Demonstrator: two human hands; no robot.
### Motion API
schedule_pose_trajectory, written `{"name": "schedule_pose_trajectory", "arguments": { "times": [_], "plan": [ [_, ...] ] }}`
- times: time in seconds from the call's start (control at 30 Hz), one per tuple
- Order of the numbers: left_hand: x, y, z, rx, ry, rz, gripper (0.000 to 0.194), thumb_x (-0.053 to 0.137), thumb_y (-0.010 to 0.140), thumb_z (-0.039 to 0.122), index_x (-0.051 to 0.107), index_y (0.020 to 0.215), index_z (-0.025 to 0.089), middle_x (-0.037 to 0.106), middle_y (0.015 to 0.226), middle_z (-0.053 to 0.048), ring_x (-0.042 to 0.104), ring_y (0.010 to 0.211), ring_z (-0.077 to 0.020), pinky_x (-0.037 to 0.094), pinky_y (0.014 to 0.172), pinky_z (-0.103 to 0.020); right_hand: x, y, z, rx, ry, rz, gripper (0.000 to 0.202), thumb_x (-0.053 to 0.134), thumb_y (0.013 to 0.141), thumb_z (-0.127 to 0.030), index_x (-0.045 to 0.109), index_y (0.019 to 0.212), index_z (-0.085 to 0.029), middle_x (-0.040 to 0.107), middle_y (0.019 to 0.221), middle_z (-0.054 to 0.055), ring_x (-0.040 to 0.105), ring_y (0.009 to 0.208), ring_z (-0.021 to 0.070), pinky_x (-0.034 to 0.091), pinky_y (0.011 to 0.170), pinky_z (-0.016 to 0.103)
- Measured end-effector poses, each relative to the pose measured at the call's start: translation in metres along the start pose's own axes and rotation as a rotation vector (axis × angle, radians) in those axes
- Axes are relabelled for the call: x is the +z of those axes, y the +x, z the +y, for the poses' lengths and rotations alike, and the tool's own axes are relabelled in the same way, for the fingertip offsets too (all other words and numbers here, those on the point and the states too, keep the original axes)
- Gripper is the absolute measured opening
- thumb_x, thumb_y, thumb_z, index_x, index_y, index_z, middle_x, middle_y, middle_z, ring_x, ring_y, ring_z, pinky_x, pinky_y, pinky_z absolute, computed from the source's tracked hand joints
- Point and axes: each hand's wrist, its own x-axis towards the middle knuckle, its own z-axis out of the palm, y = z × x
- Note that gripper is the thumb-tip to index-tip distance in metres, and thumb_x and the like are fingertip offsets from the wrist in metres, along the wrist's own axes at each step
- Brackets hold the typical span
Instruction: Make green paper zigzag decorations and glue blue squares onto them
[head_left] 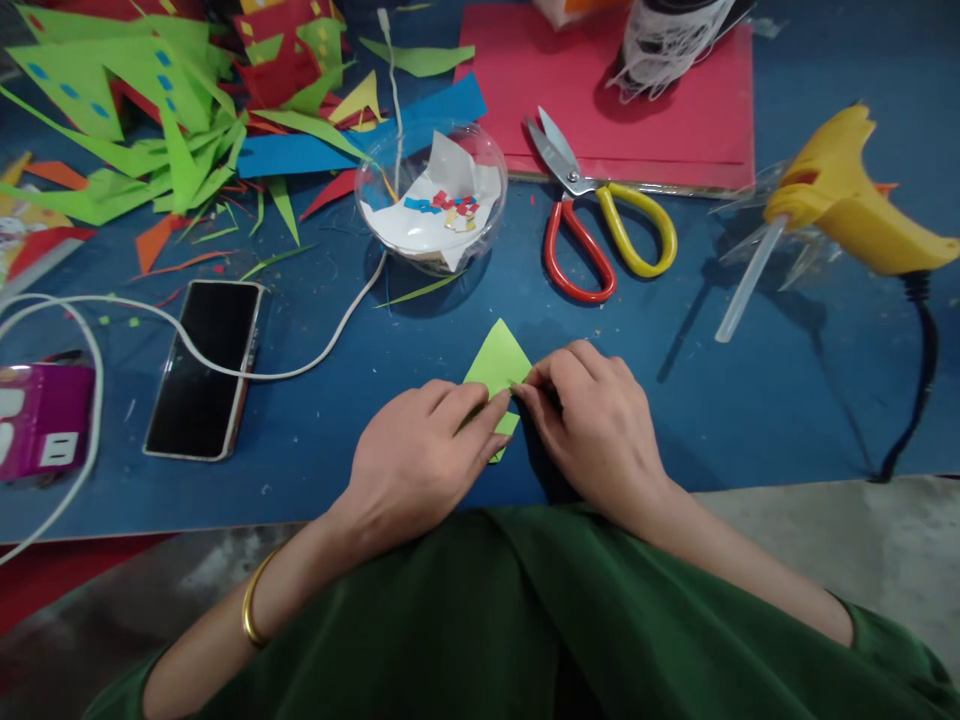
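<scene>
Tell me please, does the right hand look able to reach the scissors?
Probably yes: the scissors lie handles toward the right hand, nothing visibly between, though its fingers touch the green paper.

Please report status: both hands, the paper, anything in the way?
Left hand resting on green paper; right hand pinching its right edge. Paper's pointed end faces away. Scissors beyond, phone to left, both apart from hands.

One left hand [420, 455]; one right hand [600, 415]
one pair of scissors [573, 177]; one glue gun [836, 195]; one glue stick [752, 278]; one phone [202, 395]; one bowl [495, 218]; one gold bangle [249, 605]; paper scraps [180, 165], too many to count
</scene>
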Motion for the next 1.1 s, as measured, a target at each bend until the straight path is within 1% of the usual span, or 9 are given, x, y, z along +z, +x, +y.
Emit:
{"name": "schedule_pose_trajectory", "arguments": {
  "times": [0.17,0.23,0.3,0.37,0.43,0.6,0.7,0.8,1.1],
  "plan": [
    [0.002,-0.002,-0.002,0.069,0.02,0.029,0.036,0.045,0.103,0.033,0.064,0.123,0.01,0.072,0.099,-0.011,0.064,0.081,-0.0234,0.048,0.063,-0.037,-0.007,-0.006,0.003,0.106,0.129,0.113,0.013,0.056,0.095,-0.022,0.055,0.082,-0.023,0.061,0.081,0.003,0.057,0.072,0.0179,0.043,0.065,0.032],
    [0.003,-0.003,-0.001,0.069,0.02,0.042,0.035,0.047,0.103,0.033,0.065,0.123,0.01,0.072,0.1,-0.011,0.064,0.082,-0.0235,0.048,0.064,-0.037,-0.012,-0.012,0.006,0.115,0.144,0.181,0.005,0.056,0.096,-0.02,0.058,0.092,-0.023,0.065,0.086,0.004,0.061,0.077,0.0182,0.047,0.068,0.032],
    [0.004,-0.003,-0.001,0.065,0.018,0.049,0.035,0.048,0.102,0.032,0.065,0.122,0.01,0.072,0.102,-0.011,0.064,0.082,-0.0237,0.048,0.064,-0.037,-0.016,-0.018,0.008,0.052,0.111,0.2,0.012,0.056,0.096,-0.018,0.06,0.107,-0.022,0.071,0.093,0.005,0.066,0.084,0.0192,0.05,0.075,0.034],
    [0.005,-0.004,-0.001,0.061,0.014,0.054,0.035,0.048,0.102,0.033,0.065,0.122,0.01,0.072,0.102,-0.01,0.064,0.083,-0.0239,0.048,0.064,-0.037,-0.019,-0.024,0.009,-0.058,0.061,0.167,0.021,0.056,0.096,-0.015,0.06,0.116,-0.02,0.075,0.101,0.007,0.07,0.093,0.0208,0.051,0.082,0.036],
    [0.006,-0.004,-0.001,0.058,0.008,0.061,0.035,0.048,0.102,0.033,0.065,0.123,0.011,0.072,0.102,-0.01,0.064,0.084,-0.0241,0.048,0.065,-0.038,-0.021,-0.027,0.009,-0.178,0.015,0.114,0.022,0.057,0.095,-0.014,0.061,0.117,-0.018,0.077,0.106,0.008,0.07,0.103,0.0227,0.05,0.087,0.037],
    [0.007,-0.005,-0.001,0.052,0.009,0.073,0.037,0.046,0.103,0.035,0.065,0.123,0.01,0.072,0.102,-0.01,0.063,0.084,-0.0244,0.047,0.065,-0.038,-0.02,-0.027,0.01,-0.4,-0.058,0.005,0.027,0.055,0.098,-0.016,0.06,0.124,-0.013,0.075,0.119,0.01,0.061,0.125,0.0244,0.045,0.101,0.039],
    [0.006,-0.005,-0.001,0.053,0.015,0.059,0.039,0.044,0.103,0.035,0.063,0.125,0.009,0.072,0.104,-0.01,0.063,0.085,-0.0243,0.047,0.066,-0.038,-0.018,-0.027,0.01,-0.447,-0.098,-0.049,0.036,0.052,0.101,-0.027,0.058,0.129,-0.005,0.07,0.128,0.013,0.056,0.13,0.0261,0.041,0.107,0.04],
    [0.007,-0.005,0.0,0.053,0.027,0.048,0.039,0.042,0.104,0.035,0.062,0.127,0.009,0.072,0.106,-0.01,0.063,0.086,-0.024,0.047,0.067,-0.038,-0.017,-0.027,0.008,-0.46,-0.126,-0.083,0.044,0.047,0.103,-0.035,0.057,0.132,-0.004,0.068,0.132,0.013,0.055,0.132,0.027,0.039,0.11,0.042],
    [0.008,-0.008,0.001,0.09,0.047,0.086,0.037,0.05,0.101,0.03,0.061,0.128,0.006,0.072,0.107,-0.011,0.063,0.088,-0.0254,0.05,0.068,-0.04,-0.021,-0.031,0.01,-0.506,-0.244,-0.077,0.047,0.044,0.104,-0.033,0.056,0.132,0.002,0.069,0.131,0.016,0.056,0.129,0.0303,0.035,0.113,0.047]
  ]
}}
